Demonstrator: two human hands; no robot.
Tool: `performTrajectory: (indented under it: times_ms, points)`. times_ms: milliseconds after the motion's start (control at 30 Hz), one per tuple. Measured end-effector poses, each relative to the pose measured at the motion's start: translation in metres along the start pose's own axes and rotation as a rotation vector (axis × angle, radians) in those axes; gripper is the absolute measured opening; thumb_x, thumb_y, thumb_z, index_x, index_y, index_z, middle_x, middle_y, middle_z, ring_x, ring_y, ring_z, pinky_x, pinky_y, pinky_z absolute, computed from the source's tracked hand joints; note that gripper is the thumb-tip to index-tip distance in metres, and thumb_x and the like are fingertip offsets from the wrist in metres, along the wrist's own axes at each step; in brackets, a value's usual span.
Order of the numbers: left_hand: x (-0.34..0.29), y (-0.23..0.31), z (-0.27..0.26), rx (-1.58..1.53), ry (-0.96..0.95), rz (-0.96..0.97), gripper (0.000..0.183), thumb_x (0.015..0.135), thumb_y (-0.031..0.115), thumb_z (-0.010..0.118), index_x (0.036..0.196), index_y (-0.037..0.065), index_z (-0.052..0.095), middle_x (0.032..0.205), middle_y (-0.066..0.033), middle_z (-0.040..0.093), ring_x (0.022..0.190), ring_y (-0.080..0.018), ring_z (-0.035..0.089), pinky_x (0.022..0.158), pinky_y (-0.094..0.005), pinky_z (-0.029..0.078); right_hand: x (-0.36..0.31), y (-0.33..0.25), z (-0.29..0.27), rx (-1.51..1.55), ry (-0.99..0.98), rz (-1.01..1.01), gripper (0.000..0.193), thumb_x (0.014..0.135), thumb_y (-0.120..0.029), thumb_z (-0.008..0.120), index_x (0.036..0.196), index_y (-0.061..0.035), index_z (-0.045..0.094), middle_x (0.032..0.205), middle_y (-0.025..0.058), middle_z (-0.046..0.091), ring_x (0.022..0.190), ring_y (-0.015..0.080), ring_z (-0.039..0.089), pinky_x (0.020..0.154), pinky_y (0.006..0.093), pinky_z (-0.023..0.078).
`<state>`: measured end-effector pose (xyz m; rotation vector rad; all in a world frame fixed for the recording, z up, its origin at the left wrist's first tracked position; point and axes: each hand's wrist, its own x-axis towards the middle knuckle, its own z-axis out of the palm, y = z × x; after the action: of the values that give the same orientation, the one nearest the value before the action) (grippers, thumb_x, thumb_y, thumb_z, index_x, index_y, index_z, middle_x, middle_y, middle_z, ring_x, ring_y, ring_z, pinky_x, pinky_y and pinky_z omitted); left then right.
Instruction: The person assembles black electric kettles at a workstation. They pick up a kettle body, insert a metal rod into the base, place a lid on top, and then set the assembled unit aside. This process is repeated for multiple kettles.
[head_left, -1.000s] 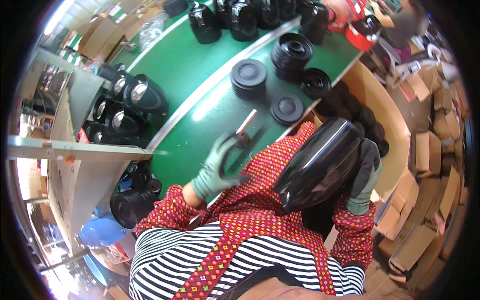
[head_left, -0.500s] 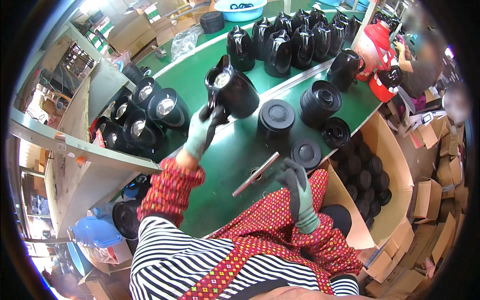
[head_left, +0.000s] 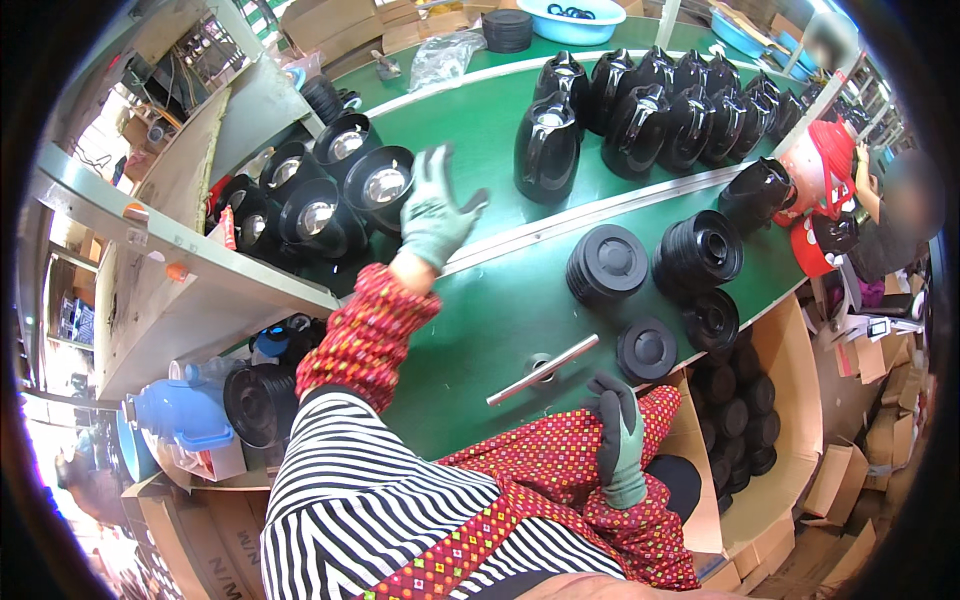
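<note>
My left hand (head_left: 437,212), in a green glove with grey fingers, is open and empty above the green work surface. Its spread fingers are beside the nearest of several wide-mouthed black jug bodies (head_left: 385,186) with silvery insides. To its right a glossy black jug (head_left: 548,158) stands upright at the front of a group of similar jugs (head_left: 690,120). My right hand (head_left: 620,440), gloved alike, hovers low by my patterned apron with loosely bent fingers and nothing visible in them. Ahead of it lie a round black lid (head_left: 646,350) and a metal bar (head_left: 543,370).
Stacked black discs (head_left: 607,262) and black rings (head_left: 698,250) stand right of centre. An open cardboard box (head_left: 790,370) holding black round parts is at the right. A metal frame (head_left: 190,270) borders the left. Another person (head_left: 895,215) sits at the far right.
My left hand has let go of the black jug, which now stands by the group, and has moved to the wide-mouthed bodies. My right hand has lowered slightly. The view has shifted left.
</note>
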<state>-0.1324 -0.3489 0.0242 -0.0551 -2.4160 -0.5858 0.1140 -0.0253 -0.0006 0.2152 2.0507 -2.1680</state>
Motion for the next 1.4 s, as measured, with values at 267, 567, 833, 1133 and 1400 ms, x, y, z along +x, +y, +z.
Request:
performTrajectory:
  times_ms: [267, 567, 833, 1133, 1400]
  points:
    - [-0.024, -0.096, -0.064, 0.270, -0.186, -0.213, 0.053, 0.085, 0.043, 0.083, 0.117, 0.005, 0.066, 0.142, -0.0186, 0.059, 0.104, -0.0424, 0.070, 0.086, -0.0508, 0.057, 0.010, -0.022, 0.021, 0.044, -0.121, -0.010, 0.041, 0.112, -0.028, 0.053, 0.136, 0.0039, 0.060, 0.124, 0.0135, 0.067, 0.103, 0.0200, 0.069, 0.094, 0.0341, 0.056]
    - [-0.063, 0.034, -0.135, -0.172, -0.242, 0.309, 0.039, 0.068, 0.009, 0.089, 0.101, 0.007, 0.069, 0.140, -0.0155, 0.067, 0.089, -0.0319, 0.073, 0.075, -0.0395, 0.059, 0.022, -0.097, 0.020, -0.126, -0.050, -0.090, 0.073, 0.097, -0.034, 0.079, 0.153, 0.0008, 0.048, 0.134, 0.0125, 0.058, 0.122, 0.0186, 0.056, 0.101, 0.0335, 0.049]
    - [-0.112, 0.151, -0.184, -0.478, -0.524, 0.820, 0.037, 0.072, 0.018, 0.093, 0.100, 0.003, 0.074, 0.134, -0.0216, 0.069, 0.085, -0.0317, 0.075, 0.072, -0.0379, 0.062, -0.014, -0.094, 0.010, 0.393, -0.257, 0.041, 0.065, 0.101, -0.030, 0.074, 0.154, -0.0045, 0.046, 0.135, 0.0090, 0.064, 0.123, 0.0189, 0.064, 0.100, 0.0347, 0.059]
    - [-0.176, 0.083, -0.086, -1.323, -0.968, -0.405, 0.082, 0.096, 0.007, 0.072, 0.165, 0.003, 0.029, 0.164, -0.0153, 0.041, 0.137, -0.0235, 0.054, 0.114, -0.0391, 0.046, -0.094, -0.008, -0.089, 0.784, -0.247, 0.091, 0.076, 0.091, -0.031, 0.082, 0.150, 0.0024, 0.048, 0.138, 0.0147, 0.066, 0.124, 0.0259, 0.067, 0.107, 0.0433, 0.054]
    - [-0.215, 0.103, -0.047, -1.583, -1.093, -0.300, 0.055, 0.106, 0.015, 0.064, 0.156, 0.003, 0.045, 0.155, -0.0134, 0.054, 0.136, -0.0226, 0.058, 0.118, -0.0408, 0.047, -0.034, -0.093, -0.037, 0.524, -0.530, 0.321, 0.080, 0.091, -0.028, 0.083, 0.155, -0.0001, 0.046, 0.147, 0.0126, 0.060, 0.134, 0.0225, 0.057, 0.115, 0.0385, 0.045]
